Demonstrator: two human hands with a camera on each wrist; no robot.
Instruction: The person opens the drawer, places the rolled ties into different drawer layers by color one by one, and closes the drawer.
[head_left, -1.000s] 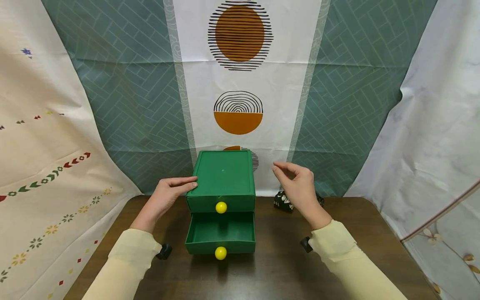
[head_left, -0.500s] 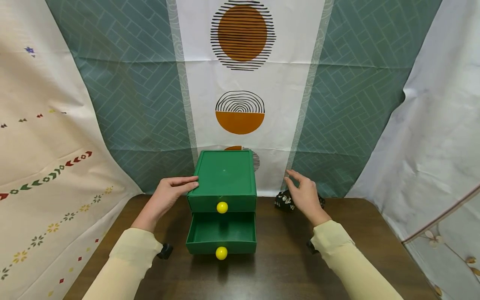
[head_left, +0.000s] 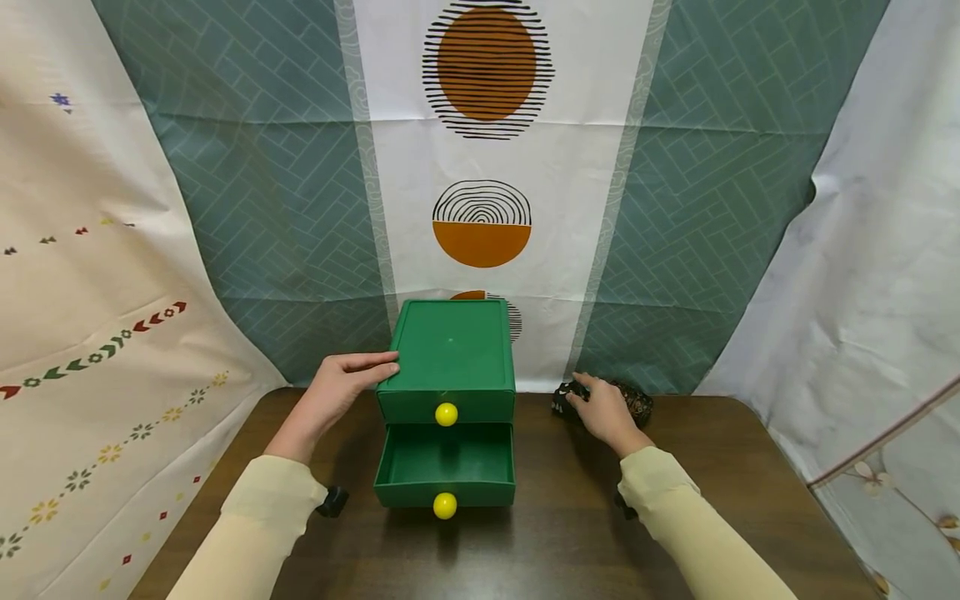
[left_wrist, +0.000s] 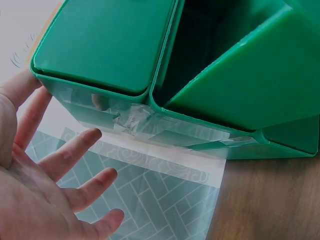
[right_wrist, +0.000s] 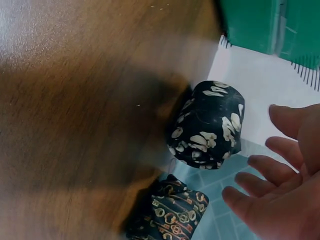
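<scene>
A green drawer cabinet with yellow knobs stands on the table. Its drawer below the top one is pulled out, and nothing shows inside. My left hand touches the upper left edge of the cabinet with fingertips, the other fingers spread in the left wrist view. At the back right, my right hand hovers with loosely bent fingers over a black bundle with white floral print. Beside that lies a second dark bundle with a gold key-like pattern. The right wrist view shows a gap between fingers and bundles.
The brown wooden table ends at a patterned cloth backdrop right behind the cabinet and bundles. Light cloths hang at the left and right. Clear tape runs along the cabinet's side.
My right hand has come down from beside the cabinet to the dark bundles at the back right, its fingers parting from a near pinch. The left hand stays at the cabinet edge.
</scene>
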